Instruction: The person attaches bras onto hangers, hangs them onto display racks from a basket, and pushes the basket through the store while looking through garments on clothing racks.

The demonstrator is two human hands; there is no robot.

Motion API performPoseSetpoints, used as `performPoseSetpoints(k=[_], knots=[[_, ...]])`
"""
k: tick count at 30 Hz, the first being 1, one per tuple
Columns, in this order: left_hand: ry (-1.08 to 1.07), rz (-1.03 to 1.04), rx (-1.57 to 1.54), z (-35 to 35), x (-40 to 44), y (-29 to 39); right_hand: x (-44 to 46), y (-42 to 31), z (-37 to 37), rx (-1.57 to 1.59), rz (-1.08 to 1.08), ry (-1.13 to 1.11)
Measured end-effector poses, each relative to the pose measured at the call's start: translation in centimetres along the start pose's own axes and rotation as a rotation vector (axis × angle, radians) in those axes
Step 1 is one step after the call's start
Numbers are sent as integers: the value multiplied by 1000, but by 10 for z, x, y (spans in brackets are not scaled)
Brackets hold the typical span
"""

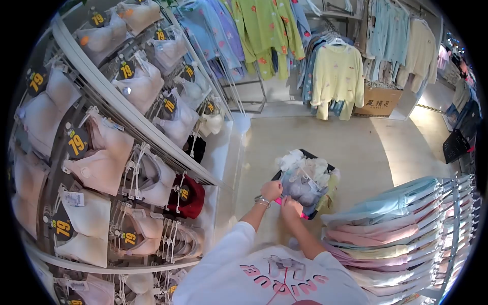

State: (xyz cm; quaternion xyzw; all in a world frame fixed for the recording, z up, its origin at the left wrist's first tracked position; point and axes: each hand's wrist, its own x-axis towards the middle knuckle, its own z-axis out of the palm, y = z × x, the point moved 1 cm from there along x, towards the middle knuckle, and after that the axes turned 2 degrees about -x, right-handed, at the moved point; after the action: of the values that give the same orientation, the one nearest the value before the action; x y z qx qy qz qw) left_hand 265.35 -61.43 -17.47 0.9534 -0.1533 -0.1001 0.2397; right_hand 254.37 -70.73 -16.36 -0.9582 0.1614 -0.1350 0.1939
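Both of my hands are at the near edge of a dark basket [311, 215] that holds pale, lacy garments [303, 182]. My left hand [271, 190], with a bracelet at its wrist, is closed beside a pink strip [278, 201] at the basket's near left side. Just to the right, my right hand [291, 208] is closed too, and the pink strip shows on both sides of it. It looks like the basket's handle. Pale yellow-green cloth [330, 190] hangs over the basket's right side.
A curved rack of bras [96, 170] with 79 tags fills the left. Hung garments [386, 229] crowd a rail at the lower right. Pajamas [338, 76] hang at the back above a cardboard box [377, 102]. Another dark basket [456, 146] is at the far right.
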Motion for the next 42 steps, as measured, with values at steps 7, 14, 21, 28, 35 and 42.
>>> performPoseSetpoints(k=[7,14,21,28,35,42], knots=[[-5,21,19,-11,29,19,26,4,-3,-36,39,-8],[104,106,-131,-14,53,30,48,14,8,7,152,-130],[57,191,-251,-8,94,25,80,11,16,-103,351,-153],[-35,365,-204,23,136,5,95,11,48,-45,545,-116],[-134,535,-193,16,181,6,119,-10,65,-63,694,-67],[-221,640,-152,8,205,-12,131,-48,79,81,818,-169]])
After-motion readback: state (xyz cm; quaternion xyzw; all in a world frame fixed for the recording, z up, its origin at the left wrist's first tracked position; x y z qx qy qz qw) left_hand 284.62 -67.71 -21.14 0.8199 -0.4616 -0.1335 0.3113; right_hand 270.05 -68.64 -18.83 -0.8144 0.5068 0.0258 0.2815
